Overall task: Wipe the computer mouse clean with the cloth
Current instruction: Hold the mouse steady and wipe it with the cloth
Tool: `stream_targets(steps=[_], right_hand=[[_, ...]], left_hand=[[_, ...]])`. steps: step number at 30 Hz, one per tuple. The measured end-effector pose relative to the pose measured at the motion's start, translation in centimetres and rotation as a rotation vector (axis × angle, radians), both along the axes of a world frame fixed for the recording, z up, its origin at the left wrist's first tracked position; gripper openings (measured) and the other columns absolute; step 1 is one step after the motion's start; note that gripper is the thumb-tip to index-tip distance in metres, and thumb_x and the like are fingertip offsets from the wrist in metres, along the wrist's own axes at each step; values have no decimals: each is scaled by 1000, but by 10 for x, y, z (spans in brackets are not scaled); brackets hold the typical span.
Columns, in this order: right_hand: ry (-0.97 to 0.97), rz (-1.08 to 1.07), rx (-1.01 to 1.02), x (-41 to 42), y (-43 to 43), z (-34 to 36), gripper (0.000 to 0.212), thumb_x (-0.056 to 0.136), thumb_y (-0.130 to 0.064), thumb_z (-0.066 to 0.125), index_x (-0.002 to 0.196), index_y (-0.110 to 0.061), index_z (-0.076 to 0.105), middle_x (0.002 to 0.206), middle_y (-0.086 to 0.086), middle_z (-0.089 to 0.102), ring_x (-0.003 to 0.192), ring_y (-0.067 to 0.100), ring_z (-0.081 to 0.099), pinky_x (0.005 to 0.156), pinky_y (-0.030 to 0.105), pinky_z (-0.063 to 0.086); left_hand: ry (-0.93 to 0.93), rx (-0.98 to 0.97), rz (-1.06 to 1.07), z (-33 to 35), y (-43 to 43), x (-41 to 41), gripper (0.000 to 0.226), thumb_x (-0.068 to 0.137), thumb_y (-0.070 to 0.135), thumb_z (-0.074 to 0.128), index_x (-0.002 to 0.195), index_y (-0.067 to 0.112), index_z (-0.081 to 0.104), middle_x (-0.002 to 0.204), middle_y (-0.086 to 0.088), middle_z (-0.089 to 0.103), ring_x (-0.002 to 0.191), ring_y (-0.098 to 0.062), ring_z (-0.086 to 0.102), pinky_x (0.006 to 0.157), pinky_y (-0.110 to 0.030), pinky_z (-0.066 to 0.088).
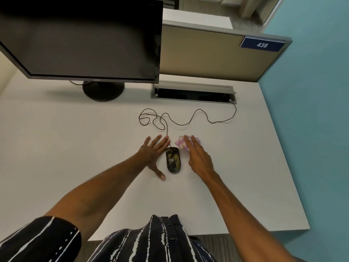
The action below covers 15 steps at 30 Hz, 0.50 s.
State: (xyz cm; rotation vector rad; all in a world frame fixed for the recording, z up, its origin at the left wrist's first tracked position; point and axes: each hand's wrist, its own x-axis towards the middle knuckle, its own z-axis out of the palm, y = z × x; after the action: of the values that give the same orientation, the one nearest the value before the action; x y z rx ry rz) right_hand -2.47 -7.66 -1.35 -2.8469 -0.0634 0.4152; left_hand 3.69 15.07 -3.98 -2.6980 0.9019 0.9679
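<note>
A black computer mouse [173, 160] with yellowish smears on its top lies on the white desk [75, 140], its cord running away toward the back. My left hand [154, 153] rests flat just left of the mouse with fingers spread, holding nothing. My right hand [198, 156] is right of the mouse, fingers extended over a pink and white checked cloth [180, 143] that lies on the desk beyond the mouse's right side. The hand covers part of the cloth without gripping it.
The mouse cord [181, 120] loops across the desk to a cable slot [192, 92] at the back. A dark monitor [81, 36] on a round stand [103, 90] fills the back left. A beige partition [217, 57] stands behind; the desk's right edge [283, 148] meets a teal wall.
</note>
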Motion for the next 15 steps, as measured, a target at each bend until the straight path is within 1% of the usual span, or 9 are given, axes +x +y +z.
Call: stream_targets(steps=[3, 5, 7, 9, 12, 15], right_hand=[[64, 95, -44, 5, 17, 1, 81, 102, -12, 58, 166, -31, 13, 176, 1, 5, 157, 31, 27, 106, 56, 52], [108, 149, -105, 2, 24, -2, 85, 101, -17, 62, 166, -31, 9, 175, 1, 2, 158, 32, 23, 105, 58, 52], [122, 185, -152, -5, 24, -7, 91, 99, -16, 64, 166, -28, 5, 175, 1, -1, 160, 32, 15, 102, 56, 54], [118, 192, -158, -12, 18, -9, 90, 99, -10, 61, 166, -27, 4, 176, 2, -2, 161, 32, 13, 99, 53, 56], [107, 172, -165, -19, 1, -9, 85, 100, -1, 54, 166, -25, 6, 176, 0, -1, 160, 29, 18, 96, 46, 57], [60, 106, -115, -20, -11, -5, 83, 100, 0, 52, 166, -27, 11, 176, -2, 2, 159, 27, 24, 100, 44, 55]], left_hand=[[5, 26, -5, 2, -3, 0, 169, 64, 99, 73, 172, 18, -29, 179, -3, -37, 168, -32, -29, 137, -64, -7], [-3, 36, -7, 2, -3, 0, 169, 64, 99, 72, 173, 18, -28, 179, -3, -35, 169, -32, -28, 137, -63, -6], [-13, 38, -7, 3, -3, -1, 168, 65, 99, 72, 173, 17, -27, 180, -4, -34, 169, -32, -26, 137, -63, -6], [-19, 37, -5, 3, -4, -1, 167, 65, 99, 72, 173, 17, -26, 180, -5, -33, 169, -32, -26, 137, -63, -6], [-16, 32, 3, 3, -4, -2, 167, 66, 100, 71, 173, 17, -26, 180, -5, -33, 169, -32, -26, 137, -63, -6], [-29, 20, 9, 2, -4, -5, 167, 65, 101, 70, 173, 16, -26, 180, -4, -33, 170, -32, -25, 137, -63, -4]])
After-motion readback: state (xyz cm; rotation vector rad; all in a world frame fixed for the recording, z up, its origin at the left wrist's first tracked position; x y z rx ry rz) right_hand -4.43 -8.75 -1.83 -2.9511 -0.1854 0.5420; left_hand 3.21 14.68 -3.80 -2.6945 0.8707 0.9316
